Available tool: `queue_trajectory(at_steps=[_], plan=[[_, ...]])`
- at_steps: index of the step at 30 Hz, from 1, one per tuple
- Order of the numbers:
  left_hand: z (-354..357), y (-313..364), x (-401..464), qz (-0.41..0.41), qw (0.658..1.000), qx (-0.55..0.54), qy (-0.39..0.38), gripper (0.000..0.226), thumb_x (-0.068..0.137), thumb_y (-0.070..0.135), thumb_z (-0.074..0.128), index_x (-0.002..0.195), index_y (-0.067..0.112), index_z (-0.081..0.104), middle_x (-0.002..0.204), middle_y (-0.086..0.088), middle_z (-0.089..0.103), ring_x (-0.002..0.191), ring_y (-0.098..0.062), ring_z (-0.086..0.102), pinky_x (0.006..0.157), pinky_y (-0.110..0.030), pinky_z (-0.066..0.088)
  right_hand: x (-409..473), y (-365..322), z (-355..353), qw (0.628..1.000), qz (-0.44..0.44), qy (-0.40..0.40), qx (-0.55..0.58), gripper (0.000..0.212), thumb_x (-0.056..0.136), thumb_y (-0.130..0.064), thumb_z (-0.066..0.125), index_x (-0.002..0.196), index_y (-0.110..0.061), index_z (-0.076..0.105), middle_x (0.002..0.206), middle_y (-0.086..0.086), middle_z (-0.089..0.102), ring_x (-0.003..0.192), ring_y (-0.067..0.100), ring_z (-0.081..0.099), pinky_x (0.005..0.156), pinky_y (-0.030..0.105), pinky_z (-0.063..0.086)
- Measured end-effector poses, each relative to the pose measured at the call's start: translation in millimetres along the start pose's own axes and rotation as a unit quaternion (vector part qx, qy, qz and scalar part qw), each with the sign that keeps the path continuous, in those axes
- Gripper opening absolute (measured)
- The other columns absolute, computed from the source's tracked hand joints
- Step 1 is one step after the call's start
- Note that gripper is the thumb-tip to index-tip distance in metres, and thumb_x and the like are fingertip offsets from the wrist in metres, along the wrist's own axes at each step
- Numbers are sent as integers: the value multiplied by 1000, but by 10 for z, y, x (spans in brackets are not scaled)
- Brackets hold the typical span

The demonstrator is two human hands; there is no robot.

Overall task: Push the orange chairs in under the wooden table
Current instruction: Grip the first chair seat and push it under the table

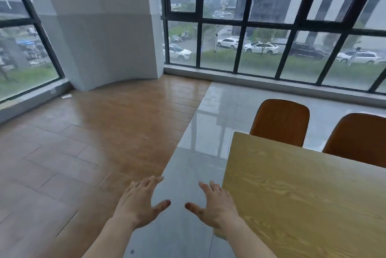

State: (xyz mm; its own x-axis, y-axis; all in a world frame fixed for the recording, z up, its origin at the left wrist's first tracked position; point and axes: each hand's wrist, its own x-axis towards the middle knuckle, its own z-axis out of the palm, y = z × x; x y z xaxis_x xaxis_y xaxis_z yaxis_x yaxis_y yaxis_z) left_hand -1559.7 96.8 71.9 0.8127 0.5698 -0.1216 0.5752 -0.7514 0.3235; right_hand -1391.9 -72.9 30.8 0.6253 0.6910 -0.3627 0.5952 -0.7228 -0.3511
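While both orange chairs [279, 122] [359, 138] sit at the far side of the wooden table [302, 195], the left hand [137, 201] and right hand [217, 205] hover empty, fingers spread. A hard shove could bang a chair into the table.

Two orange chairs [279, 122] [358, 139] stand upright behind the wooden table's [302, 195] far edge — backrests showing, side by side.
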Motion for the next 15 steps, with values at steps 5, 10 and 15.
queue_trajectory(at_steps=[5,10,15], plan=[[-94,50,1274,70,997,10,-6,78,82,74,46,147,43,17,156,13,26,141,-16,24,117,-40,19,780,188,-362,997,69,21,17,103,72,-91,32,156,-35,9,167,5,7,152,27,3,122,50,6],[-15,178,2705,169,985,15,-40,77,83,72,47,148,42,18,154,14,29,136,-17,30,113,-36,25,1763,375,-708,990,137,39,17,108,67,-93,26,156,-34,10,166,6,9,151,27,4,122,50,8],[-149,345,4183,240,967,1,-79,76,83,72,47,147,43,18,155,13,28,138,-17,29,116,-40,23,2757,457,-1203,971,225,58,57,96,81,-84,41,156,-33,11,166,4,9,151,25,2,122,49,5]])
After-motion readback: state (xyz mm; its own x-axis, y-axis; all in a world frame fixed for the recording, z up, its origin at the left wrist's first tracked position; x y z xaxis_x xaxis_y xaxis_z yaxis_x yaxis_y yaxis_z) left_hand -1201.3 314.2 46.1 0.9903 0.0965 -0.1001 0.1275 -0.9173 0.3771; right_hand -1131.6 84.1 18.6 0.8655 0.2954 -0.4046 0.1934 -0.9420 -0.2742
